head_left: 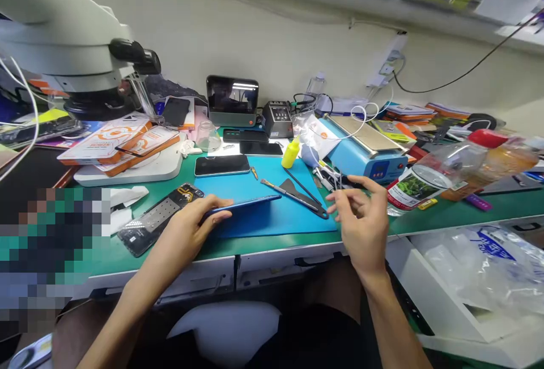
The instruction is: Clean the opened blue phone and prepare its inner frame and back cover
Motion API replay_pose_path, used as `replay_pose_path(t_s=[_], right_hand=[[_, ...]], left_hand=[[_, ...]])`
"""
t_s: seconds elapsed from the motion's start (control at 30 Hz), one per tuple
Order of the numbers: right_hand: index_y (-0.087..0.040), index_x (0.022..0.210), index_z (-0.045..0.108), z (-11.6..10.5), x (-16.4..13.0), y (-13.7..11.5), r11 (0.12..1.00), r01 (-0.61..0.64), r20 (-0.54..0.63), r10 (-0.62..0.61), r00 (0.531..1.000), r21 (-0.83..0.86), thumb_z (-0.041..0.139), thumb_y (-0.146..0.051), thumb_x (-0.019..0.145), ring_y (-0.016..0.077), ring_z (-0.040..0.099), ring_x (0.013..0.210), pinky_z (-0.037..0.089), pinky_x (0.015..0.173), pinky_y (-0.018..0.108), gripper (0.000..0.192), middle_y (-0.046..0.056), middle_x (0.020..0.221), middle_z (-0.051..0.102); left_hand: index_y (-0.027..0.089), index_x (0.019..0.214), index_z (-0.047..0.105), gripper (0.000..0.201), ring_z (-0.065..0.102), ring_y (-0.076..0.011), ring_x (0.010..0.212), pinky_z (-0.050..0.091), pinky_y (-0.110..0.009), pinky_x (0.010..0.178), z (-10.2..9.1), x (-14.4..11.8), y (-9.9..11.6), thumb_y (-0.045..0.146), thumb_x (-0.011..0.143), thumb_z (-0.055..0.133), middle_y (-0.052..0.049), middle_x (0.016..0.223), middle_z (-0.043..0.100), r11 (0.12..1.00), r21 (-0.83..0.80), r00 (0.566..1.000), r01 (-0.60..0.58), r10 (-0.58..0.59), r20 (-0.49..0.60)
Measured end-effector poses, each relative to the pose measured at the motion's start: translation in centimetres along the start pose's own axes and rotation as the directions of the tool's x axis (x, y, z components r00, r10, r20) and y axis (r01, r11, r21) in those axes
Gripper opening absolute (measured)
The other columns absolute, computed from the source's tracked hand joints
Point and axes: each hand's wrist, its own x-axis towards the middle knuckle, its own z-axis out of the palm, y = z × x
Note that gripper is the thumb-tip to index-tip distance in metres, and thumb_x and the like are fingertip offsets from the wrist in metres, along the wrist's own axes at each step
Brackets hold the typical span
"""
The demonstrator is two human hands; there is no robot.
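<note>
My left hand [198, 219] grips a blue-edged phone [250, 204] by its left end, tilted nearly edge-on above the blue mat [238, 227]. My right hand [363, 221] is raised over the mat's right edge, its fingers curled. A thin pale thing shows at its fingertips, too small to make out. Between the hands lie a brush [293, 196], a dark flat pry tool [297, 190] and a thin black stick [302, 185]. A dark phone with its inside exposed [159, 219] rests beside my left hand. Another phone [222, 165] lies at the mat's back left.
A microscope [85, 46] overhangs the left side, above orange-white boxes [108, 139]. Behind the mat stand a yellow bottle [290, 153] and a blue heating machine [365, 151]. Plastic bottles [419, 187] lie right of my right hand. A pixelated patch covers the lower left.
</note>
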Motion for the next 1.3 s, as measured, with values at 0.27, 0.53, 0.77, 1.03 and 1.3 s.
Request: replay_pose_path(t_s=[0.27,0.53,0.77,1.03,1.3], right_hand=[[-0.029,0.123,0.075,3.3,0.0,-1.9,0.823,0.031,0.199,-0.173,0.965,0.568,0.06,-0.016,0.099,0.0227,0.076,0.101,0.064,0.066,0.033,0.031,0.006,0.118,0.08],[-0.023,0.123,0.079,5.5,-0.2,-1.1,0.786,0.31,-0.071,-0.324,0.943,0.535,0.057,-0.028,0.113,0.0158,0.07,0.077,0.054,0.058,0.031,0.024,0.004,0.099,0.077],[-0.01,0.099,0.075,5.6,-2.3,-2.6,0.774,0.555,0.02,-0.587,0.809,0.305,0.053,-0.023,0.113,0.0148,0.07,0.075,0.056,0.064,0.031,0.029,0.006,0.082,0.072],[-0.011,0.096,0.071,4.8,-1.9,-3.7,0.831,0.505,0.135,-0.542,0.829,0.236,0.052,-0.02,0.114,0.0115,0.071,0.073,0.059,0.064,0.026,0.027,0.005,0.081,0.072],[-0.017,0.101,0.066,4.4,-2.0,-3.7,0.843,0.508,0.183,-0.535,0.825,0.175,0.046,-0.024,0.116,0.0113,0.071,0.072,0.06,0.064,0.026,0.026,0.003,0.081,0.071]], left_hand=[[0.036,0.112,0.077,0.045,0.074,-0.013,0.098,0.051,-0.019,0.093,0.0,-0.1,0.8,0.074,0.1,0.058,0.01,0.11,0.082,0.999,0.045,0.995,0.02,-0.016,-0.101],[0.042,0.119,0.075,0.026,0.073,-0.0028,0.117,0.045,-0.003,0.102,0.3,-0.2,0.6,0.06,0.106,0.061,0.019,0.126,0.079,0.996,0.08,0.992,-0.027,0.037,-0.118],[0.043,0.12,0.077,0.029,0.075,-0.0022,0.116,0.045,-0.001,0.105,0.4,-0.2,1.1,0.062,0.104,0.062,0.019,0.124,0.08,0.993,0.119,0.99,-0.028,0.044,-0.133],[0.044,0.118,0.078,0.026,0.077,-0.0038,0.116,0.046,-0.003,0.109,0.3,-0.2,1.2,0.059,0.104,0.062,0.018,0.123,0.081,0.984,0.17,0.989,-0.049,0.071,-0.128],[0.044,0.12,0.075,0.027,0.076,-0.0043,0.118,0.046,-0.004,0.11,0.1,-0.4,0.6,0.06,0.106,0.06,0.018,0.127,0.079,0.969,0.22,0.984,-0.11,0.136,-0.11]])
